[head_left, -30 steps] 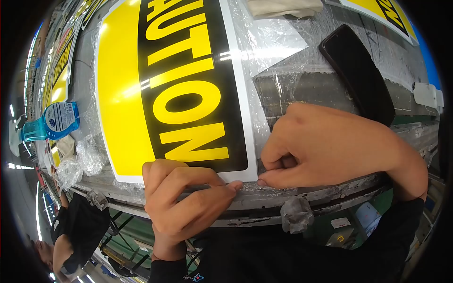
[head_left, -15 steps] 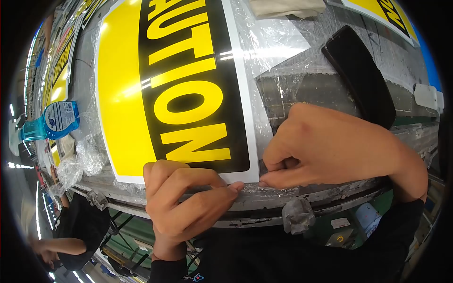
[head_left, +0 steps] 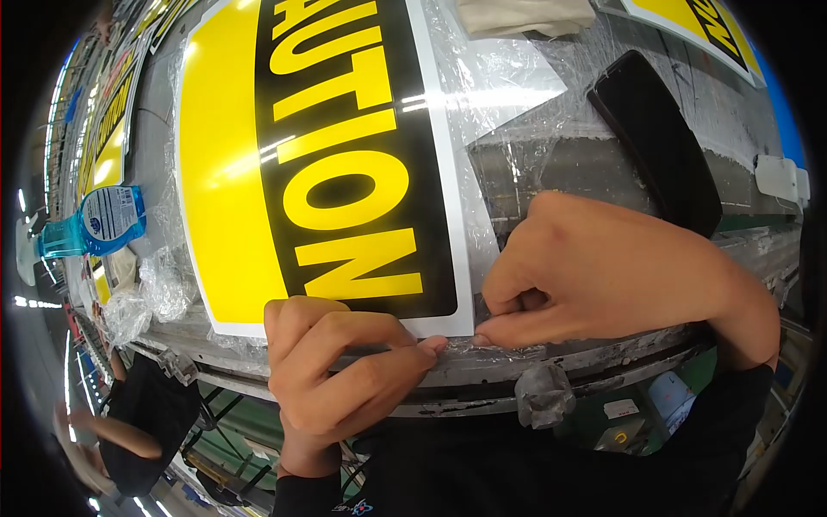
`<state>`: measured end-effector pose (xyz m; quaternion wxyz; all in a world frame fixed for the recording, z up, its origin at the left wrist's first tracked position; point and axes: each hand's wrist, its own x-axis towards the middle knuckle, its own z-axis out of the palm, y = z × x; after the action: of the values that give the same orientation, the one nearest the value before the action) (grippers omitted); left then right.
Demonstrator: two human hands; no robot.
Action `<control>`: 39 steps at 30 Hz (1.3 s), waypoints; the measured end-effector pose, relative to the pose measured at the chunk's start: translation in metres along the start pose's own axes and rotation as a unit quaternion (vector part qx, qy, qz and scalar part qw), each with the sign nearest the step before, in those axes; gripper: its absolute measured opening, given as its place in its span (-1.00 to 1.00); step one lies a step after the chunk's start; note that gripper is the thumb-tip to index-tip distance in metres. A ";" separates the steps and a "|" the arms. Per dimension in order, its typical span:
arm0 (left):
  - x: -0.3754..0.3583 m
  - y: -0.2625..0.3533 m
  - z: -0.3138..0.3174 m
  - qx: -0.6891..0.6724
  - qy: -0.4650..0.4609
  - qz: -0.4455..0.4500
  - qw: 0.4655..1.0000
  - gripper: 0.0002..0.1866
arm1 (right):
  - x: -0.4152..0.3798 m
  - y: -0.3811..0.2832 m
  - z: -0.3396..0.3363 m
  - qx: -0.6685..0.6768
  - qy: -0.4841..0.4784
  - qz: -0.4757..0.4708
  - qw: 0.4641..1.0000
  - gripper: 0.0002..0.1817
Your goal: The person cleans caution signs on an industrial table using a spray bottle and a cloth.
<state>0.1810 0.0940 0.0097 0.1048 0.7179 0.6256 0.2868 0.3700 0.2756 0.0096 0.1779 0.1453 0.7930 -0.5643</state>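
Observation:
A yellow and black caution sign (head_left: 228,172) with a white border lies on the worktable, its lettering running towards me. My left hand (head_left: 336,366) is curled over the sign's near edge, fingers bent and the thumb tip close to the near right corner. Just right of that corner, my right hand (head_left: 594,267) is closed, with thumb and index finger pressed together. Whatever lies in that pinch is too small to make out. Clear plastic film (head_left: 482,202) spreads beneath and beside the sign's right edge.
A black curved object (head_left: 655,138) lies at the right. A blue spray bottle (head_left: 112,220) lies left of the sign, near crumpled plastic (head_left: 164,284). Folded beige cloth (head_left: 525,15) and another sign (head_left: 698,30) are farther back. A person in black (head_left: 151,422) is at the lower left.
My hands and the sign have barely shifted, keeping the same grip at the near corner. At the lower left, the other person's arm has moved and is blurred.

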 end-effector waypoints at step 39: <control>-0.071 -0.025 -0.055 -0.769 0.273 -0.250 0.521 -0.09 | -0.016 -0.044 0.014 0.368 0.040 -0.120 0.921 -0.70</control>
<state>0.1264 0.0193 0.0217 0.5075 0.0586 0.3128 0.8007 0.3666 0.2475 0.0495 0.0111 0.1266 0.5473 -0.8272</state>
